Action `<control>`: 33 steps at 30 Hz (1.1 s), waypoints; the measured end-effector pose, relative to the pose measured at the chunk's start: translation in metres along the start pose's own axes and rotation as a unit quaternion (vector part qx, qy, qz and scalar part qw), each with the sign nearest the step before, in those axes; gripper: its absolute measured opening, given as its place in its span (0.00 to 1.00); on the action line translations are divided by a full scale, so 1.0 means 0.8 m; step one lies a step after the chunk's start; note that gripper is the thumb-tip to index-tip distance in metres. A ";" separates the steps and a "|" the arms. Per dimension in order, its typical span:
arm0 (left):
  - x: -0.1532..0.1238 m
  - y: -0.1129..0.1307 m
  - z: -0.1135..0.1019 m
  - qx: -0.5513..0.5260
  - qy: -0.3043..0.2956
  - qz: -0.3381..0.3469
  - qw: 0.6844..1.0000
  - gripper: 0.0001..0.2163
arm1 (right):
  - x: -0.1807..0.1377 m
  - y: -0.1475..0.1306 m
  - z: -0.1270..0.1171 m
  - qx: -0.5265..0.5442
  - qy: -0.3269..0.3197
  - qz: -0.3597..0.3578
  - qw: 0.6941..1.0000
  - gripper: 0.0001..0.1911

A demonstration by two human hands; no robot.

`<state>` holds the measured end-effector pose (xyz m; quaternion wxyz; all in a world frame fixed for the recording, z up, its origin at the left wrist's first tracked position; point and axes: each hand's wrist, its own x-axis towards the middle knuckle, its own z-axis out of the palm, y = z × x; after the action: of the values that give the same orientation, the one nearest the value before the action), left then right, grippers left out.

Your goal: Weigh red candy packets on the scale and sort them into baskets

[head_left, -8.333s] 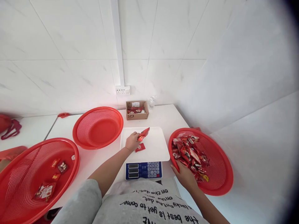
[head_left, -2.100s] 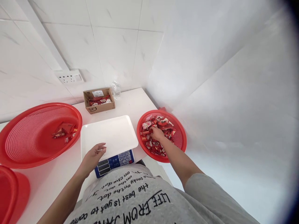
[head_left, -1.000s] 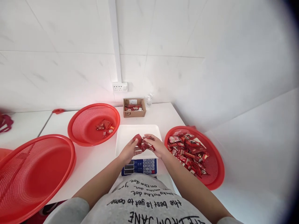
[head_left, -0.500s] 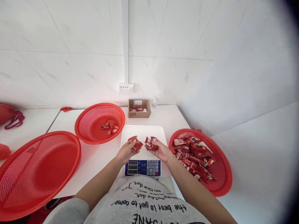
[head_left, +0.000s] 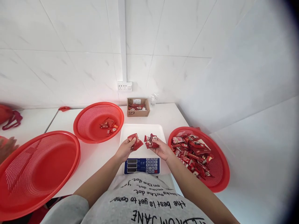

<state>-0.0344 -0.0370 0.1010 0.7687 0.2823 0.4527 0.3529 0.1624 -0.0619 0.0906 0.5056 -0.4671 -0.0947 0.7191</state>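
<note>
My left hand [head_left: 125, 149] is closed on red packets [head_left: 137, 142], thumb on top. In my right hand [head_left: 163, 149] are more small red packets [head_left: 150, 140] with white and dark print, pinched between thumb and fingers. Both hands hover side by side over the white pan [head_left: 142, 128] of a digital scale, a small gap between the two bunches. The scale's blue keypad panel [head_left: 142, 166] shows just below my wrists. Right of my right hand, a red basket [head_left: 223, 174] holds a heap of similar red packets [head_left: 191, 152].
Left of the scale stands a red basket [head_left: 80, 124] with several packets; a larger red basket [head_left: 53, 161] is nearer. A cardboard box [head_left: 138, 112] of packets and clear plastic [head_left: 153, 99] lie by the wall. Another person's hand [head_left: 8, 149] shows at far left.
The packets in my left hand have tilted and show more of their face. Another person's hand has come in at the far left. The view has shifted slightly.
</note>
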 end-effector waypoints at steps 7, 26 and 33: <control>-0.002 0.001 -0.002 -0.042 0.006 0.002 0.999 0.14 | -0.003 -0.002 0.000 -0.015 0.031 -0.021 0.999 0.11; -0.015 -0.023 -0.004 0.024 -0.049 -0.073 0.996 0.13 | -0.036 0.037 -0.009 -0.299 -0.031 -0.046 0.953 0.19; -0.027 -0.038 0.007 0.088 -0.053 -0.078 0.992 0.14 | -0.044 0.050 -0.011 -0.380 -0.073 -0.041 0.921 0.16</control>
<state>-0.0278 -0.0726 0.0914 0.7891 0.3306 0.4613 0.2352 0.1454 -0.1127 0.0817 0.3110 -0.5661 -0.4165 0.6398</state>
